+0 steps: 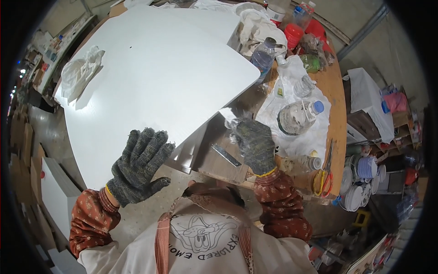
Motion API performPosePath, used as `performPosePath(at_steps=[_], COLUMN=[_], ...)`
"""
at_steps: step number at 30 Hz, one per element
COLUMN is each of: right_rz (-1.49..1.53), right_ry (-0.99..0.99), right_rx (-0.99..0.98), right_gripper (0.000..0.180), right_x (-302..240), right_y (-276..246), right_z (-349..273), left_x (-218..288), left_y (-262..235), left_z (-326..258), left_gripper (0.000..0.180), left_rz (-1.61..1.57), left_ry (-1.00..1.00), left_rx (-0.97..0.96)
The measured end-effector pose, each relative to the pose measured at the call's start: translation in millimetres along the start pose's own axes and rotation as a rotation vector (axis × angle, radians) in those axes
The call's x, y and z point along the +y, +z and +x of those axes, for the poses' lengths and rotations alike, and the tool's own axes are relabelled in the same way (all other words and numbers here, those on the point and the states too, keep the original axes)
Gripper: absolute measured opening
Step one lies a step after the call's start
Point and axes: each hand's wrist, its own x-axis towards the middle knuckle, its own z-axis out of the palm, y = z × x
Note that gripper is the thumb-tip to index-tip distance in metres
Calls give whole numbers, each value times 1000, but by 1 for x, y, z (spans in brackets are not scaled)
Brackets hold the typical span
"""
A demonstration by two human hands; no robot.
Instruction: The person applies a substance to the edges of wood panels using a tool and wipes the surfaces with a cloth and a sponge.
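Fingers [147, 144] of the left hand [139, 171] lay nearly straight and slightly parted over the near edge of the white panel [159, 73], gripping nothing, perhaps to steady it, though their pressure could not be told. The right hand [253, 142] curled around a white wad [226, 116] beside the panel's right edge, apparently leaving its soft end exposed. The panel lay broad face up, probably for easy reach. A blue-capped bottle [295, 118] sat on white cloth [268, 113], perhaps protecting the wooden table [336, 109].
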Motion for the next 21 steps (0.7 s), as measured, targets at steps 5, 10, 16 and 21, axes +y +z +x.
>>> performPosePath(at_steps=[5,10,16,21], right_rz=[86,57,339,136], right_ry=[32,-13,705,486], right_rx=[-50,-49,-55,-90], right_gripper=[33,28,20,20], right_x=[-6,-1,-37,-29], right_y=[-13,-10,-25,-2], right_z=[12,8,19,10], left_x=[-3,-7,-6,-9], left_y=[-3,-2,1,4], left_z=[10,17,18,17], left_gripper=[72,72,70,66], left_rz=[35,6,-16,-50], left_ry=[67,79,67,70], left_rx=[-21,6,23,60])
